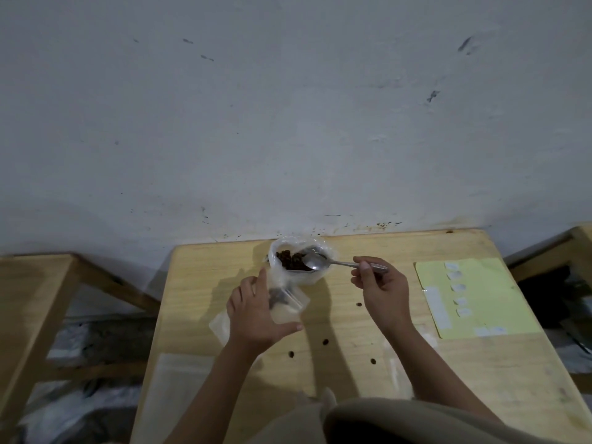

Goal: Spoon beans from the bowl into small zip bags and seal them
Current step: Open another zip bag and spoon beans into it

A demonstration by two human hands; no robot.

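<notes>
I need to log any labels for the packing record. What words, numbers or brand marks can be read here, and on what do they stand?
No text can be read in this view.
Yellow sheet: carries small white stickers and a white strip; any print on them is too blurred to read.
Zip bag, bowl, spoon: no marking visible.
</notes>
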